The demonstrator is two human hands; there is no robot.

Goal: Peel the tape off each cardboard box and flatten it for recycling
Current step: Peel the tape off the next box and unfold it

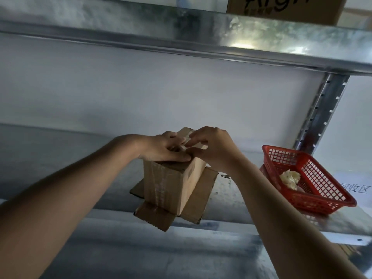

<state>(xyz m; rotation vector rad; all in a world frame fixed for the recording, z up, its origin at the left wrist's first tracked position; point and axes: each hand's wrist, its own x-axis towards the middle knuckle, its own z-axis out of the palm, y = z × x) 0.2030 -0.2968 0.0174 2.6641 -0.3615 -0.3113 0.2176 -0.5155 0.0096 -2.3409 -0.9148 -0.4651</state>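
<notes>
A small brown cardboard box (173, 184) stands on the metal shelf (60, 178), with its lower flaps spread flat around it. Clear tape runs down its front face. My left hand (165, 149) lies over the box's top left edge, fingers curled onto the top. My right hand (213, 150) is on the top right; its fingertips touch the tape strip across the top face. Whether the fingers have a tape end lifted is hidden.
A red plastic basket (314, 184) with a crumpled wad of tape (289, 178) sits at the right of the shelf, by a paper label (354, 188). A shelf post (322, 113) rises behind it. Another shelf (181, 31) above carries a printed carton (285, 9).
</notes>
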